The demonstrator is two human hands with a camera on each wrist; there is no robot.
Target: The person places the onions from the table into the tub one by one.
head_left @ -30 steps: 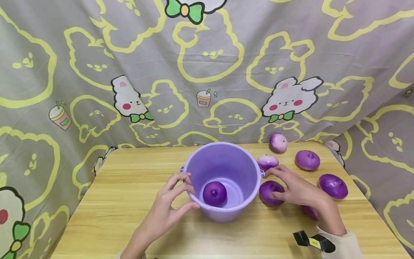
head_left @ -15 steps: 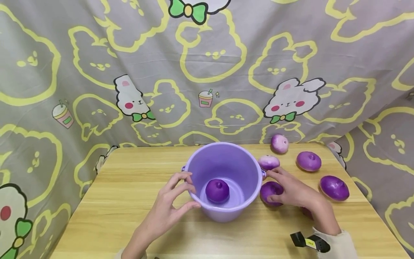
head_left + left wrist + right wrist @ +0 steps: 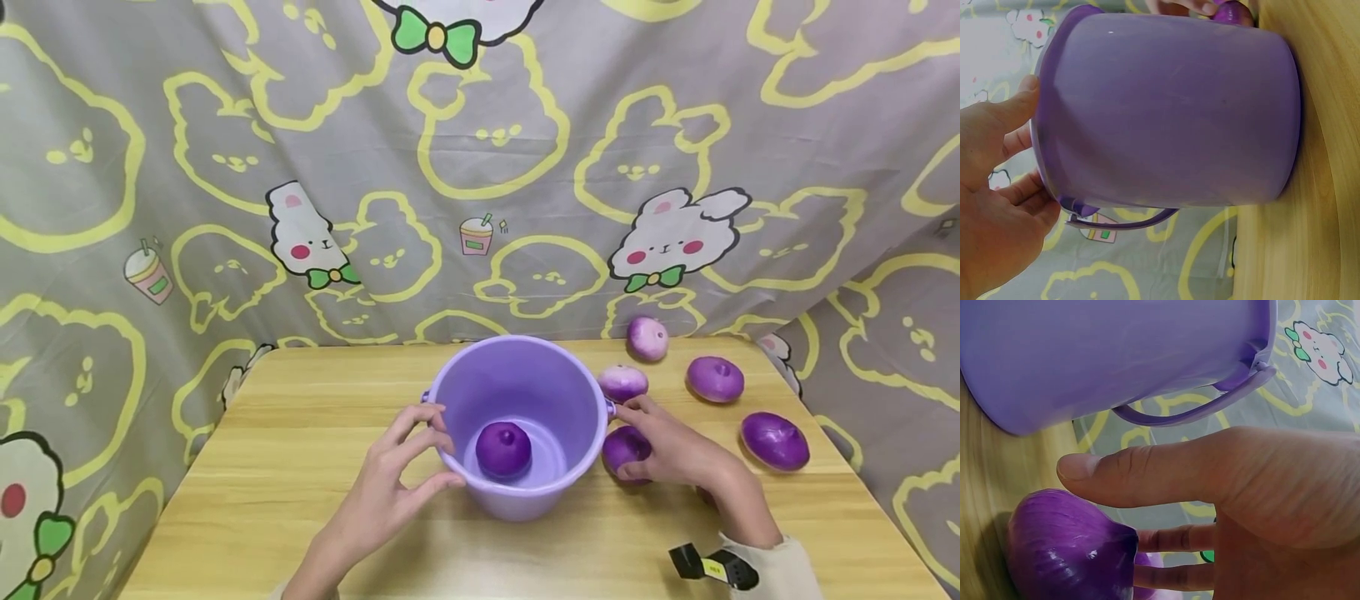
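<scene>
A purple bucket (image 3: 517,504) stands upright on the table with a dark purple onion (image 3: 504,450) lying inside. My left hand (image 3: 390,475) holds the bucket's rim at the left, thumb on the front part and fingertips over the edge. In the left wrist view the bucket's handle (image 3: 1141,224) hangs down its side. My right hand (image 3: 678,442) is at a purple onion (image 3: 624,450) just right of the bucket. The right wrist view shows the thumb (image 3: 1135,475) stretched out above this onion (image 3: 1072,544), with the fingers on its far side, not closed round it.
Behind the right hand lie two pale purple-and-white onions (image 3: 622,383). Farther right are a lighter purple onion (image 3: 716,379) and a dark one (image 3: 775,442). A patterned grey curtain (image 3: 525,167) hangs behind the wooden table (image 3: 300,417).
My right hand has come slightly down and left over the onion beside the bucket. The onion in the bucket has rolled a little, its tip now turned upward. The left hand stays at the rim.
</scene>
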